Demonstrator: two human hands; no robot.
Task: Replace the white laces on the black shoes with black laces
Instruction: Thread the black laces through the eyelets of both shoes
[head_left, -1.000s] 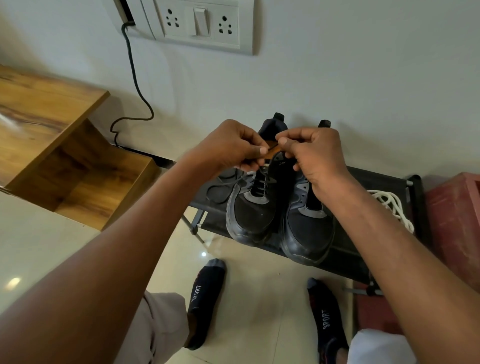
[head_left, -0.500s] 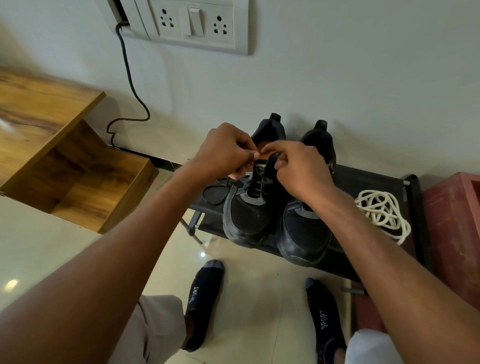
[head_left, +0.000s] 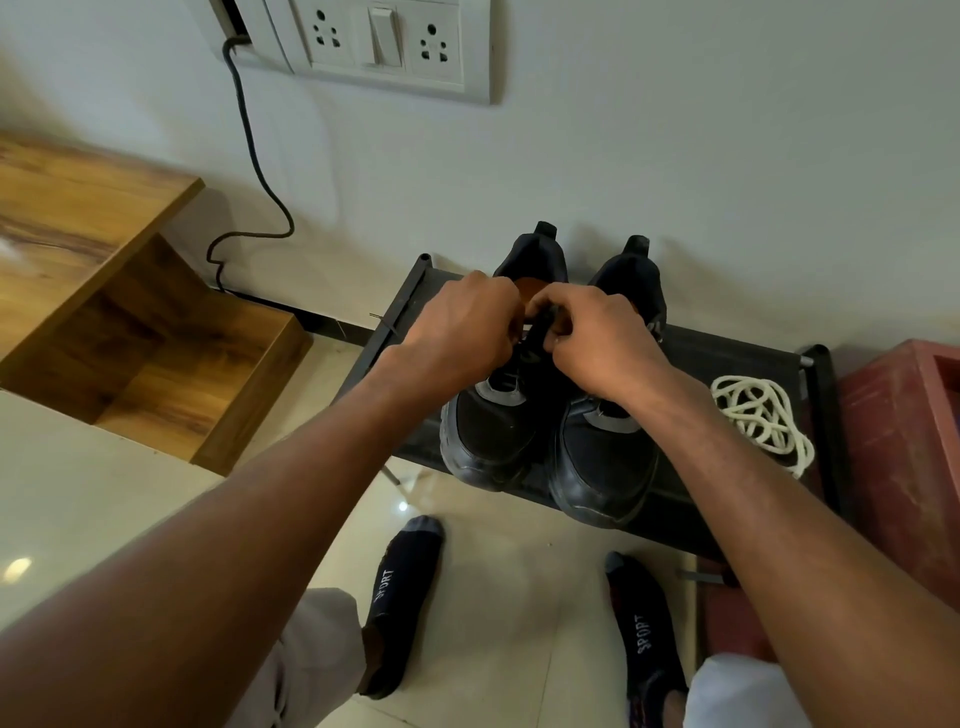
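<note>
Both hands, the left hand (head_left: 462, 332) and right hand (head_left: 597, 343), curl together over the tongue of the left black shoe (head_left: 498, 415) on the rack (head_left: 727, 353), pinching the black lace (head_left: 537, 332) between fingertips. The white laces (head_left: 758, 415) lie coiled just beyond the right wrist. The lace end could slip or miss an eyelet hidden under the knuckles, or a hard tug could drag the shoe off the rack's near edge.

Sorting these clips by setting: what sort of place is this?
Probably a home, by a wall: a low black shoe rack holding black shoes, a wall socket panel with a cable plugged in, and glossy floor tiles.
</note>
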